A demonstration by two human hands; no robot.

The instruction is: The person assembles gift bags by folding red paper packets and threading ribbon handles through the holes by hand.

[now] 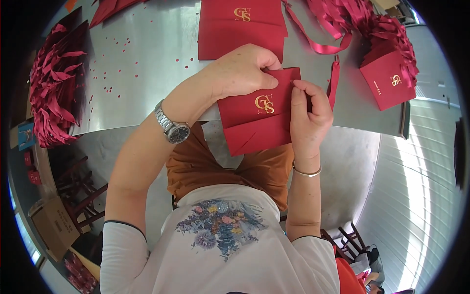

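A flat-folded red paper gift bag (pixel 254 132) with gold lettering is held tilted at the table's near edge, its lower part over my lap. My left hand (pixel 249 68) is closed on its upper edge, thumb bent over the front and fingertips partly hidden. My right hand (pixel 311 110) pinches thumb and forefinger together at the bag's upper right corner. A red ribbon (pixel 335 81) runs up from behind this hand and seems gripped in it; what lies between the fingertips is too small to see clearly.
More flat red bags (pixel 240 29) lie ahead on the metal table (pixel 156 63), among scattered red paper dots. Bags with ribbons (pixel 56 93) are piled at left. At right sit loose ribbons (pixel 338 19) and a ribboned bag (pixel 387 81). Stools (pixel 83 196) and a cardboard box (pixel 54 225) stand behind left.
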